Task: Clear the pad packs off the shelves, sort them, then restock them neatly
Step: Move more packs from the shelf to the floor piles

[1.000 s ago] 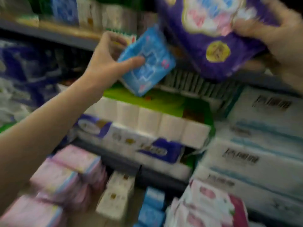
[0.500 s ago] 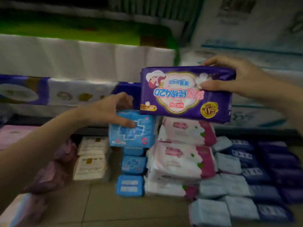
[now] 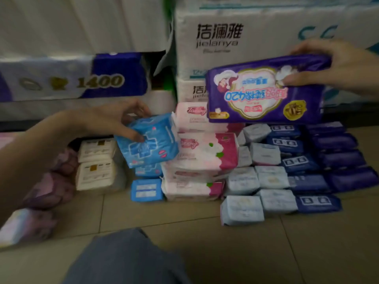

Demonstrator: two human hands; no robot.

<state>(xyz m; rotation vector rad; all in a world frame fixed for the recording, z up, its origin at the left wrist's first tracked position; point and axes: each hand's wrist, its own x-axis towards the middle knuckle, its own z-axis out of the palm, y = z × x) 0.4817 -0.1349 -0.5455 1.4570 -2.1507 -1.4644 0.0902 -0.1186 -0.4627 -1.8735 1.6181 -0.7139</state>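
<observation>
My left hand (image 3: pixel 114 121) grips a small bright blue pad pack (image 3: pixel 151 142), tilted, just above a short column of matching blue packs (image 3: pixel 146 190) on the tiled floor. My right hand (image 3: pixel 336 66) holds a long purple pad pack (image 3: pixel 264 93) by its right end, upside down, above the stack of pink-and-white packs (image 3: pixel 205 152). Sorted on the floor to the right lie pale blue packs (image 3: pixel 258 181) and dark blue packs (image 3: pixel 328 158). Cream packs (image 3: pixel 96 165) sit left of the blue column.
Big toilet-paper bundles (image 3: pixel 71 78) and white tissue cartons (image 3: pixel 256 27) fill the low shelf behind the piles. Pink-purple packs (image 3: pixel 47 189) lie at the far left. My knee in grey trousers (image 3: pixel 127 261) is at the bottom. Bare tiles (image 3: pixel 287 253) lie in front.
The view dropped from the upper shelves to the floor piles. Both hands came down with their packs; the blue pack is now tilted just above its column.
</observation>
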